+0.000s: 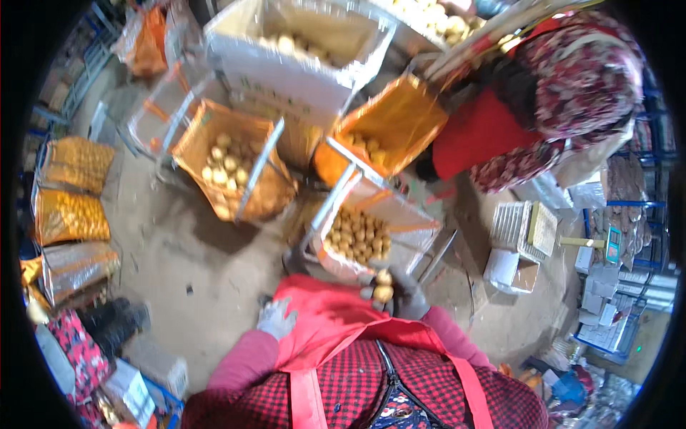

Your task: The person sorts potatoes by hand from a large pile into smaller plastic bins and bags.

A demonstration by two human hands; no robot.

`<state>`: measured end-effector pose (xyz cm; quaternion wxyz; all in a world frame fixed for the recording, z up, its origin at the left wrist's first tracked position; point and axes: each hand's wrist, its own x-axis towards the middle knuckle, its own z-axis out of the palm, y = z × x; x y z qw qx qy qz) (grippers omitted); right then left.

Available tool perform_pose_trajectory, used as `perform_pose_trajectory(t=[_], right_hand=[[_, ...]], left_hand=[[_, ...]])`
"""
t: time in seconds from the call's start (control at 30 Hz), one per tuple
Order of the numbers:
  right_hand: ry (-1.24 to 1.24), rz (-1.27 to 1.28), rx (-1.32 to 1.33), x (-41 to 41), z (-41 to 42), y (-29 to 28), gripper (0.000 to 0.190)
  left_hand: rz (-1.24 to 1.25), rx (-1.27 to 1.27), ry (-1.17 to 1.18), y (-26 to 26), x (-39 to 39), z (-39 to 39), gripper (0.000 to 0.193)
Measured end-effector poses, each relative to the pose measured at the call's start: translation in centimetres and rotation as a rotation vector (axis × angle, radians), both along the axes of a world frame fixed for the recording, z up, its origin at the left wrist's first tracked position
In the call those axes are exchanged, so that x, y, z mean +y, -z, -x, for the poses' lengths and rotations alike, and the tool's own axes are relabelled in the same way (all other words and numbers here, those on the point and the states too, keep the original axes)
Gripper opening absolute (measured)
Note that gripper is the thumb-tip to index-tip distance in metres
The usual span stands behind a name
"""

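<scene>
My right hand (408,298), in a grey glove, holds two round tan pieces of produce (383,286), perhaps potatoes, one above the other. It is at the near rim of a clear plastic-lined bag (412,225) on a metal frame. Inside that bag lie many brown round pieces (358,236) of similar shape. My left hand (276,318), gloved in light grey, rests against the side of my red apron (327,305) with its fingers apart and nothing seen in it. An orange mesh bag (225,198) holding paler round pieces (226,166) hangs on a frame ahead to the left.
Another orange bag (396,126) stands beyond the clear one, beside a person in a floral top (584,86). A large lined carton (289,80) stands at the back. Filled bags (75,214) line the left; a crate stack (512,228) and open carton (512,271) stand right.
</scene>
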<state>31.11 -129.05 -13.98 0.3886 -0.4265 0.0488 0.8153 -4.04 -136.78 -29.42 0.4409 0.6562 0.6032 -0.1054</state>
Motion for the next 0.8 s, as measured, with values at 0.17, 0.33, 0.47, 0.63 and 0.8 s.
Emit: perform_pose_trajectory(t=[0.17, 0.33, 0.47, 0.63, 0.8], right_hand=[[-0.024, -0.063, -0.033, 1.7, 4.4, -3.6, 0.052], [-0.012, -0.669, -0.382, 18.6, 0.0, -13.2, 0.059], [0.412, -0.634, -0.385, 24.8, -1.7, -16.0, 0.058], [0.004, -0.485, -0.246, 12.8, 6.2, -5.7, 0.037], [-0.298, -0.21, 0.045, 2.7, 11.9, 0.8, 0.038]], left_hand=[[-0.015, -0.026, -0.074, -1.7, 0.8, 3.0, 0.055], [0.001, -0.125, -0.108, 0.9, -2.9, 5.7, 0.055], [0.01, -0.057, -0.025, 0.6, -5.8, 6.3, 0.052], [-0.286, 0.031, -0.05, -6.2, -9.4, 3.1, 0.031], [-0.405, 0.08, -0.18, -11.1, -11.1, 2.7, 0.033]])
